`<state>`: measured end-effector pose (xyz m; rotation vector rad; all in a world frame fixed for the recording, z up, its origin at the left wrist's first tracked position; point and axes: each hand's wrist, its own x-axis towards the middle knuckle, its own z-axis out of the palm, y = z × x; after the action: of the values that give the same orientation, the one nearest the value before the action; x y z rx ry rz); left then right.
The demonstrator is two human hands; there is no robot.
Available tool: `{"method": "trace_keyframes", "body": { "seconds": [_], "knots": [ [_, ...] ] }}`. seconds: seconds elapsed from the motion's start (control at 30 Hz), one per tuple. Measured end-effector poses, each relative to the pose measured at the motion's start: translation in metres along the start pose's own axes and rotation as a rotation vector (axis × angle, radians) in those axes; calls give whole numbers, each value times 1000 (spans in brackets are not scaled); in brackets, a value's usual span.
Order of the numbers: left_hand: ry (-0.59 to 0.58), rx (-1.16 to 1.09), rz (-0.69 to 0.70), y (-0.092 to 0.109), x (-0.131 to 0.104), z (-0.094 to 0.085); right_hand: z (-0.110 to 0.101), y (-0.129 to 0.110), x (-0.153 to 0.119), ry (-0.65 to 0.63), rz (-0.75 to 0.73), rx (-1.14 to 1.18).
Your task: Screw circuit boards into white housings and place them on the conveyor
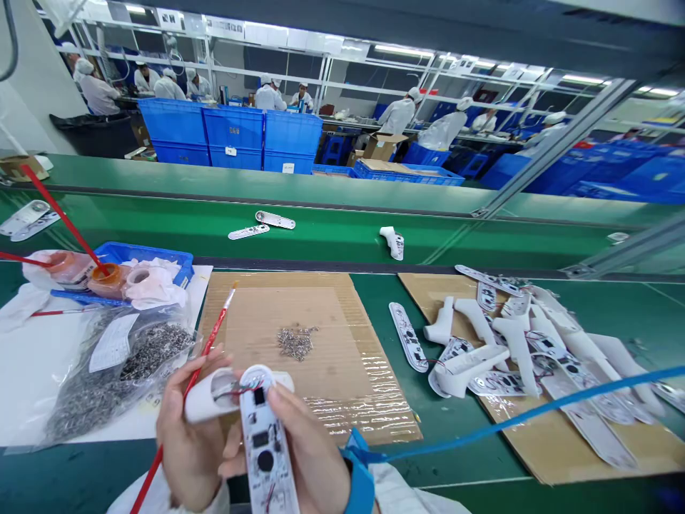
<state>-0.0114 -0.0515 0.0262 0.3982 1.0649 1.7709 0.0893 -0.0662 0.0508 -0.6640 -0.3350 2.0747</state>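
My left hand (182,442) is closed around a white plastic housing (202,404) with an open end. A red-handled paintbrush (215,327) is tucked in the same hand, its bristles pointing up and away. In my right hand (315,446) is a long white panel (266,437) with a circuit board, its thumb near the rounded top. Thin red and dark wires run between panel and housing. Beyond my hands, a small pile of screws (296,343) lies on a taped cardboard sheet (332,307).
At left are a clear bag of screws (155,353), a blue tray (185,260) and orange jars (108,280) with brushes. White housings (516,350) and panels cover cardboard at right. A blue cord (514,420) runs from my right wrist. Parts lie on the green belt (332,243).
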Motion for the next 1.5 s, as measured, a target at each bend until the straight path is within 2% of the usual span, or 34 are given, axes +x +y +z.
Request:
{"method": "trace_keyframes", "body": {
  "seconds": [0.03,0.07,0.13,0.2,0.27,0.37,0.43,0.5,0.53,0.63,0.73,0.83,0.93,1.13,1.23,1.33,1.43,1.5],
  "knots": [
    [26,-34,-94,-2,-4,8,0,6,1,-45,28,-26],
    [71,-64,-129,-3,-6,14,-1,10,2,-79,38,-65],
    [119,-124,-102,-4,-6,17,-3,14,2,-82,-42,-197],
    [64,-182,-73,-3,-2,15,-2,11,0,-47,-204,-446],
    [-47,-274,-151,-1,6,11,0,3,-4,-55,-320,-744],
    [-141,-416,-312,5,17,6,-4,-21,-5,-164,-353,-1117],
    [-152,-486,-363,10,24,2,-17,-45,2,-74,-461,-1349],
    [-199,-551,-385,13,32,-3,-39,-73,13,139,-596,-1589],
    [-247,-604,-386,14,37,-5,-51,-85,20,200,-627,-1758],
    [-419,-775,-302,8,49,-12,-83,-106,36,91,-561,-1940],
    [-482,-816,-235,-2,56,-14,-98,-95,46,15,-503,-2075],
    [-511,-791,-258,-10,55,-15,-101,-73,55,89,-474,-2192],
    [-534,-788,-279,-13,52,-18,-100,-66,71,157,-434,-2261],
    [-571,-815,-295,-12,56,-28,-98,-93,95,169,-477,-2266],
    [-584,-818,-317,-8,58,-30,-101,-110,98,166,-550,-2247],
    [-603,-837,-339,-7,58,-30,-107,-124,96,232,-589,-2255],
    [-640,-899,-340,-9,58,-28,-107,-127,89,245,-592,-2274],
    [-665,-943,-344,-11,57,-26,-101,-120,84,189,-583,-2281]
  ]
}}
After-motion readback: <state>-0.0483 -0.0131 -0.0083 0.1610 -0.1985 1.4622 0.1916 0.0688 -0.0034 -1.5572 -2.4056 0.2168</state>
